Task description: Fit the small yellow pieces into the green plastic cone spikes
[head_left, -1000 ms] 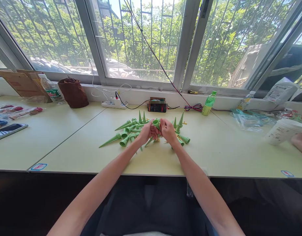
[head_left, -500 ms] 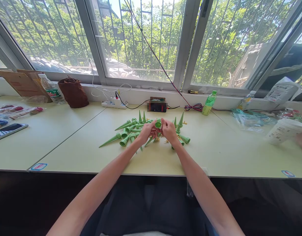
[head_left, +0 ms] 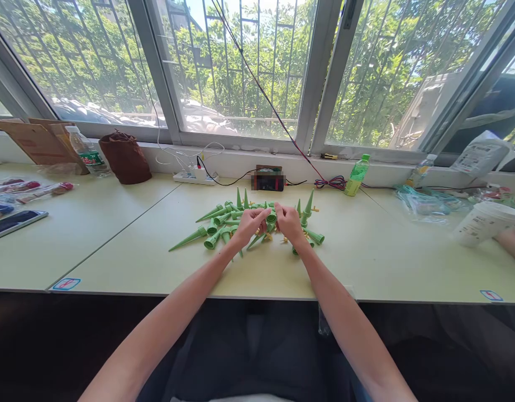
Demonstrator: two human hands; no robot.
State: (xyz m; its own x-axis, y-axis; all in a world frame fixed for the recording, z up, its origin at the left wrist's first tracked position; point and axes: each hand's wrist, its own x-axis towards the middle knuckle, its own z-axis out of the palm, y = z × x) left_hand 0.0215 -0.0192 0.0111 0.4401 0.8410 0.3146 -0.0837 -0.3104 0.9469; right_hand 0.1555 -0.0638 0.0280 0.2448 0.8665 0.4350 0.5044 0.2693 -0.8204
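Note:
My left hand (head_left: 251, 224) and my right hand (head_left: 289, 222) are close together over a pile of green plastic plant-watering spikes (head_left: 190, 238). Between them a green watering spike (head_left: 271, 217) is gripped by the closed fingers of both hands, its wide hollow end showing and the rest largely hidden. Around the hands lie more cone-shaped spikes, several standing point up, such as the tall spike (head_left: 308, 207) beyond my right hand. Small yellow plastic valve pieces (head_left: 315, 209) stick out among them.
Behind the pile are a phone-like black device (head_left: 269, 181) and a white power strip (head_left: 195, 177) with cables. A green-capped bottle (head_left: 357, 175) stands to the right, a brown bag (head_left: 125, 158) to the left. Another person's hand (head_left: 513, 243) is near a white cup (head_left: 486, 224) at far right.
The spike's round open end, facing me before, has tipped downward between my hands. My left fingers have shifted over its top. The other person's hand at far right has moved slightly.

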